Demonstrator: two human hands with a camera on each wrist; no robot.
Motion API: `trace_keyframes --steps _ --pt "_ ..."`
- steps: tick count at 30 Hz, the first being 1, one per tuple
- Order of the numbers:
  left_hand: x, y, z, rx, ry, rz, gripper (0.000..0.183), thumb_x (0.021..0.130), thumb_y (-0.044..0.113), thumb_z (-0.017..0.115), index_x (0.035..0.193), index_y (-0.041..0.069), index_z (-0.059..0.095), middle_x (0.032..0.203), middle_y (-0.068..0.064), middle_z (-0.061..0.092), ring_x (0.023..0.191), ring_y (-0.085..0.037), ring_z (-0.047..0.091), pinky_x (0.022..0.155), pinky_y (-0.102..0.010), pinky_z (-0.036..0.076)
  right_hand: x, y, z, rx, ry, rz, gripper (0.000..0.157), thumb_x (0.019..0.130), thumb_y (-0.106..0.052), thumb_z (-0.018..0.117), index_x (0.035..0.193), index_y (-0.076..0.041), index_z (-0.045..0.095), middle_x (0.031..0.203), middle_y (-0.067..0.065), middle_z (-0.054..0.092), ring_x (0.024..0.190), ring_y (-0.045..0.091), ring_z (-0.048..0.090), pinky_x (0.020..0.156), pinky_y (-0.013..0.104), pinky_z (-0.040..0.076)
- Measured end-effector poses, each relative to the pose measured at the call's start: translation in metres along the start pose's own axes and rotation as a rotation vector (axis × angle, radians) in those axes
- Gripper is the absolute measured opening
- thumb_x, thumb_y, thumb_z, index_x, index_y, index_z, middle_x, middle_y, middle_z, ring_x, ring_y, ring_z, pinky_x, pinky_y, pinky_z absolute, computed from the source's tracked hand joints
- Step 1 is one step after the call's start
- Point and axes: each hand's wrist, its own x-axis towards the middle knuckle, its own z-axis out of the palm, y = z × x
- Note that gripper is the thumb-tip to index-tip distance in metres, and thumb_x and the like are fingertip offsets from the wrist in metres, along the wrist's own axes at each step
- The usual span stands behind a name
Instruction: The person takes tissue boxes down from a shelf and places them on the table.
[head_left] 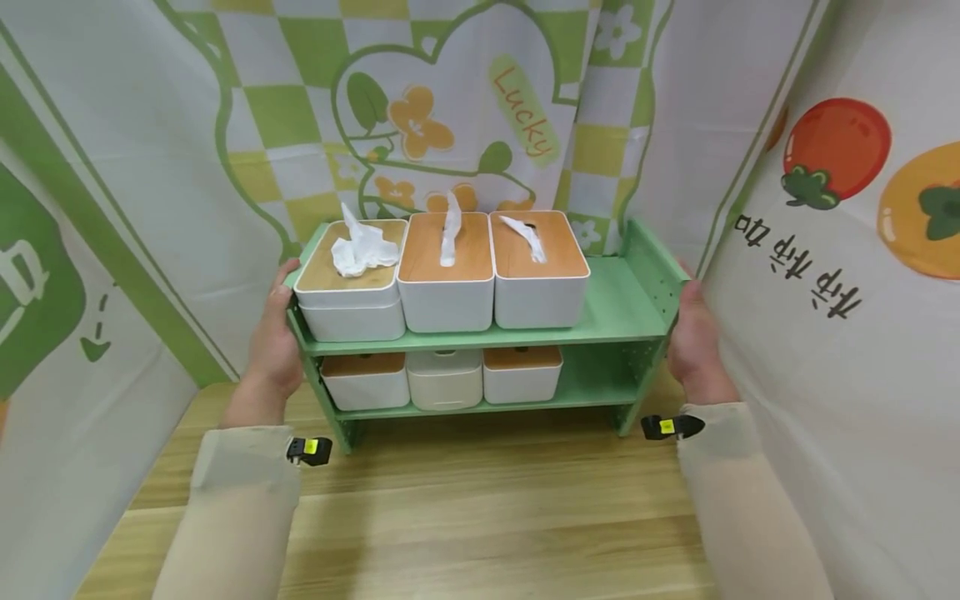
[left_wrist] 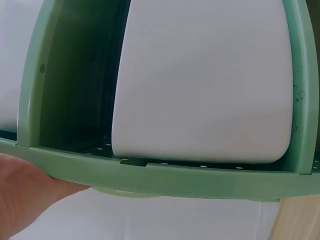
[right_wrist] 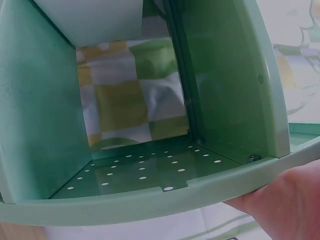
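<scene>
A green two-tier shelf (head_left: pixel 630 308) stands upright between my hands. At its left end my left hand (head_left: pixel 276 346) grips the side panel, fingers at the top edge. My right hand (head_left: pixel 693 337) holds the right side panel, fingertips at its upper edge. In the left wrist view, a white box (left_wrist: pixel 205 85) sits inside near the perforated side. The right wrist view shows the perforated right side panel (right_wrist: pixel 145 172) with my right hand (right_wrist: pixel 290 205) against its outside. Whether the shelf's feet touch the tabletop, I cannot tell.
On the upper tier stand tissue boxes with wooden lids: left (head_left: pixel 352 321), middle (head_left: pixel 446 307) and right (head_left: pixel 542 302). Below are two wood-lidded boxes and a cream container (head_left: pixel 446 387). A wooden tabletop (head_left: pixel 495 508) lies underneath; printed curtains (head_left: pixel 277 125) hang behind and beside.
</scene>
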Motion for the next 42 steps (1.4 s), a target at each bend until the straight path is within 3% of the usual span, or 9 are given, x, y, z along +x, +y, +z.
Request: trace_keyframes --steps 12,22,28,37,42 --pt "-0.001 0.003 -0.013 -0.003 -0.018 -0.023 0.054 0.105 0.055 0.022 0.157 0.042 0.02 0.165 -0.008 0.008 0.141 -0.031 0.016 0.113 -0.049 0.012 -0.007 0.0 0.01 -0.031 -0.025 -0.027 0.062 0.104 -0.055 0.019 0.161 -0.029 0.017 0.151 0.02 0.031 0.114 0.024 0.044 0.094 0.036 0.04" --pt "0.003 0.005 -0.016 -0.004 -0.021 0.013 0.055 0.105 0.052 0.022 0.158 0.04 0.019 0.165 -0.007 0.008 0.142 -0.03 0.014 0.114 -0.049 0.009 -0.003 0.003 0.015 -0.135 0.015 -0.113 0.06 0.107 -0.048 0.014 0.161 -0.023 0.019 0.159 0.011 0.025 0.129 0.029 0.032 0.109 0.038 0.025" --pt "0.003 0.005 -0.016 -0.007 -0.02 0.005 0.054 0.105 0.052 0.022 0.158 0.04 0.02 0.164 -0.009 0.01 0.14 -0.031 0.017 0.112 -0.048 0.014 -0.005 0.002 0.017 -0.103 0.034 -0.104 0.059 0.107 -0.049 0.016 0.16 -0.025 0.022 0.157 0.01 0.028 0.128 0.028 0.034 0.107 0.036 0.028" --pt "-0.004 0.008 -0.022 0.001 -0.014 -0.02 0.052 0.105 0.051 0.019 0.157 0.042 0.021 0.165 -0.005 0.007 0.143 -0.028 0.01 0.114 -0.053 0.003 -0.011 0.002 0.023 -0.038 0.022 -0.069 0.059 0.106 -0.053 0.02 0.16 -0.029 0.021 0.153 0.012 0.031 0.119 0.025 0.04 0.099 0.036 0.035" --pt "-0.005 0.007 -0.024 0.017 0.003 -0.043 0.051 0.105 0.053 0.019 0.156 0.045 0.023 0.165 -0.006 0.008 0.142 -0.03 0.013 0.113 -0.054 0.007 -0.012 0.003 0.025 -0.013 0.011 -0.058 0.06 0.105 -0.054 0.021 0.16 -0.031 0.02 0.147 0.015 0.033 0.114 0.024 0.041 0.094 0.033 0.038"
